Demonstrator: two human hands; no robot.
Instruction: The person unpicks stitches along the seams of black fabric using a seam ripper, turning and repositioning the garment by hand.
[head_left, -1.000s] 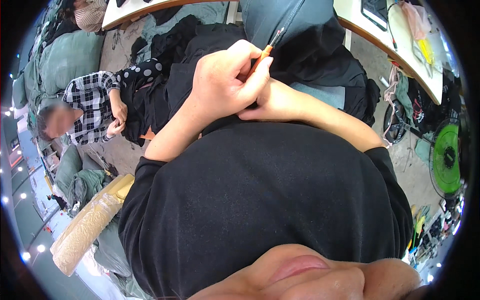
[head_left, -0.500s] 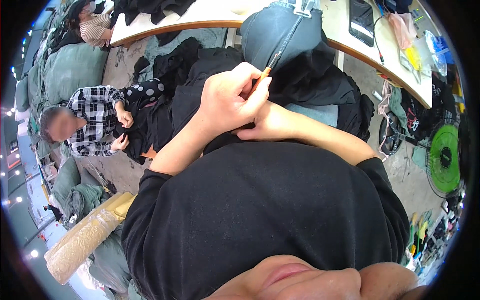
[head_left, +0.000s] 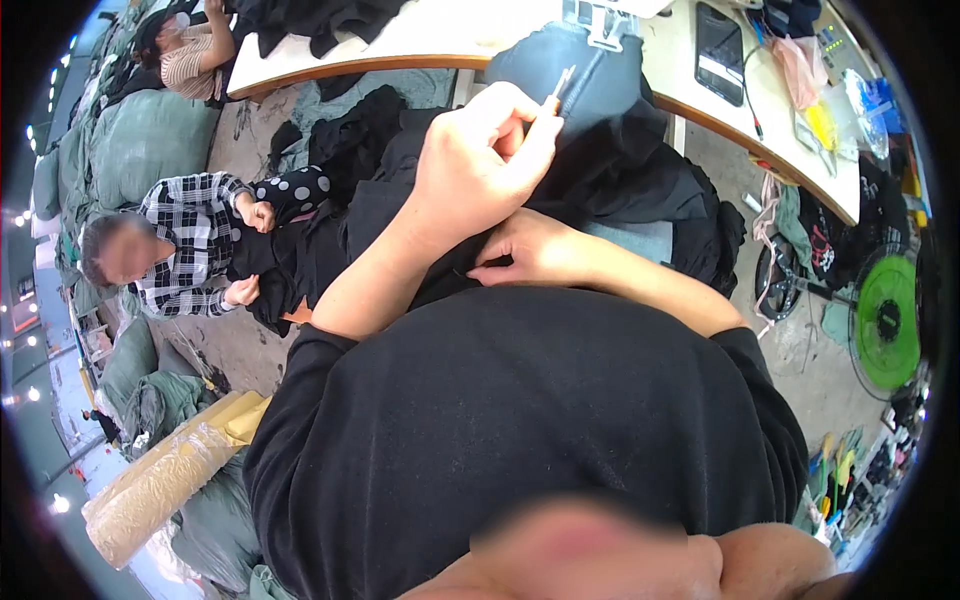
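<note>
My left hand (head_left: 478, 165) is raised over my lap, closed around a seam ripper (head_left: 553, 101) with an orange handle and a thin forked metal tip pointing up and away. Lower and nearer my body, my right hand (head_left: 535, 250) is bent inward, its thumb and fingers pinched together at the black fabric (head_left: 440, 270). More black cloth is bunched across my lap. Beyond the seam ripper's tip, a grey-blue piece of cloth (head_left: 610, 85) with a seam hangs over the table edge.
The pale table (head_left: 350, 55) curves across the front, with black garments (head_left: 310, 22) on its left and a phone (head_left: 719, 55) on its right. A co-worker in a checked shirt (head_left: 190, 235) sits at left. A green fan (head_left: 886, 320) stands at right; a wrapped roll (head_left: 165, 480) lies lower left.
My left hand has lifted up and away from my right hand, carrying the seam ripper. More of my right hand's fingers now show at the black fabric.
</note>
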